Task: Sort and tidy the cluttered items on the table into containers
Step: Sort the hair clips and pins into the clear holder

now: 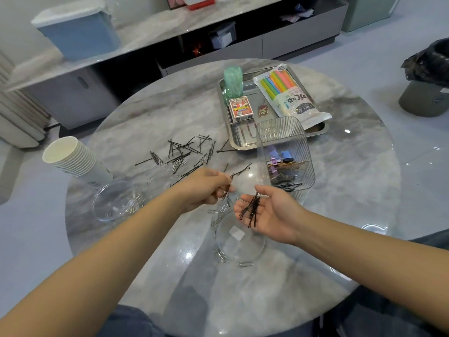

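Observation:
Black bobby pins (184, 152) lie scattered across the middle of the round marble table (352, 166), mixed with silver paper clips (220, 255). My left hand (206, 188) pinches a bobby pin (227, 192) just above the table. My right hand (269, 212) is palm up beside it, cupping a small bunch of bobby pins (252, 210). A clear ribbed box (284, 142) behind my right hand holds hair clips and pins. A clear round dish (239, 242) sits under my hands, and another clear dish (114, 203) with paper clips stands at the left.
A steel tray (243, 139) at the back carries a green bottle (233, 81), a card box (240, 109) and a bag of coloured sticks (289, 93). A stack of paper cups (75, 159) lies at the left. A bin (427, 93) stands on the floor at right.

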A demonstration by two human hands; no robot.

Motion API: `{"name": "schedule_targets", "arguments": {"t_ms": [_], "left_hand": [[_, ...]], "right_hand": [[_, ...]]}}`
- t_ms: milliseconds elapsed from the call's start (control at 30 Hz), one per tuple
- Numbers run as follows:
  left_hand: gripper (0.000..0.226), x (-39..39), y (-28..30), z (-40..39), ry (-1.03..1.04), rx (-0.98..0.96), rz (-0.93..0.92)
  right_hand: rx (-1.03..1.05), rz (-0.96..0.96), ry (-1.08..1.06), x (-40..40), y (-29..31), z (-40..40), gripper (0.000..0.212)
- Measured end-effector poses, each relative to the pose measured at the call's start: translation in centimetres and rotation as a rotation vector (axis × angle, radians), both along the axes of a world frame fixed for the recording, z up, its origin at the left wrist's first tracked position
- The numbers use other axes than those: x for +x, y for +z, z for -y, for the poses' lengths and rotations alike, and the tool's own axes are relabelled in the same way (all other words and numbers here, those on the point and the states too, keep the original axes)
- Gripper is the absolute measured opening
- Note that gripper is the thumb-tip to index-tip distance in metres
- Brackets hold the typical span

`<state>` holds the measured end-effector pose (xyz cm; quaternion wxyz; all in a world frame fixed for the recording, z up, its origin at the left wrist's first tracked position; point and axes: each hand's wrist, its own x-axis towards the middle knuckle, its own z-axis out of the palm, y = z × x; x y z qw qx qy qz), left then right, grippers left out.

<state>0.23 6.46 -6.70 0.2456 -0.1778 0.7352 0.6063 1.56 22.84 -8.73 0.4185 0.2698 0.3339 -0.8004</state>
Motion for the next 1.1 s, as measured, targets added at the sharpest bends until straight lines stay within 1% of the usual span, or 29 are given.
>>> {"name": "schedule_targets", "arguments": {"t_ms": [100, 200, 267, 400, 567, 633, 733, 800, 867, 967, 1100], "left_hand": [[0.009, 1.3, 0.2, 0.1, 0.024, 0.033, 0.031], [0.006, 2.5, 0.5, -0.4, 0.066, -0.034, 0.020], [0.002, 3.2, 0.8, -0.8, 0.075, -0.102, -0.022], [0.008, 3.5, 0.9, -1.4, 0.038, -0.203, -0.064], [0.008, 2.8, 0.6, -1.4, 0.006, -0.191, -0.050], [0.010, 2.0, 0.1, -0.8, -0.004, -0.298, -0.095], [0.015, 0.9, -1.1, 0.8, -0.034, -0.514, -0.167], [0.016, 0.5, -2.3, 1.6, -0.059, -0.601, -0.147], [0.010, 0.4, -3.7, 1.9, -0.094, -0.678, -0.131], [0.010, 0.3, -4.8, 1.5, -0.063, -0.686, -0.176], [0.018, -0.2, -5.4, 0.7, -0.068, -0.688, -0.218]], "right_hand": [[-0.010, -0.014, 0.022, 0.0, 0.1, 0.4, 0.031], [0.009, -0.027, 0.063, 0.0, -0.2, 1.0, 0.032], [0.024, -0.037, 0.085, 0.0, -0.5, 1.2, 0.034], [0.049, -0.063, 0.131, 0.0, -0.8, 1.2, 0.039], [0.056, -0.064, 0.161, -0.3, -1.3, 1.0, 0.040], [0.071, -0.046, 0.148, -0.4, -1.5, 1.1, 0.037], [0.092, -0.007, 0.107, -0.5, -1.5, 1.2, 0.025], [0.106, 0.005, 0.100, -0.7, -1.6, 1.1, 0.017], [0.083, 0.020, 0.105, -0.9, -1.5, 1.1, 0.011], [0.059, 0.017, 0.131, -1.0, -1.4, 1.1, 0.010], [0.086, 0.034, 0.096, -1.2, -1.5, 1.5, 0.020]]}}
